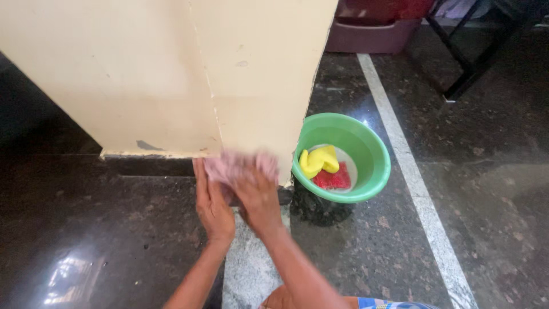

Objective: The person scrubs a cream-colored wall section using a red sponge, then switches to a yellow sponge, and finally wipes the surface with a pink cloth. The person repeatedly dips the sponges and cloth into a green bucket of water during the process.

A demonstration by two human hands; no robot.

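at the bottom corner of the cream pillar [171, 74], a pink cloth [237, 166] is pressed flat against the paint, just above the dark floor [86, 229]. the right hand [258, 197] lies on top of the cloth with its fingers spread, pushing it on the pillar. the left hand [211, 203] is flat and open beside it, touching the cloth's left edge and the foot of the pillar. the cloth looks soft, thin and light, and i think it would bunch up or slip, so a good hold is with a flat palm over its middle. just right of the pillar sits a green bowl [374, 154] with a yellow cloth [319, 160] and a red scrubber [331, 179] inside. a white line [420, 194] runs along the floor, right of the bowl.
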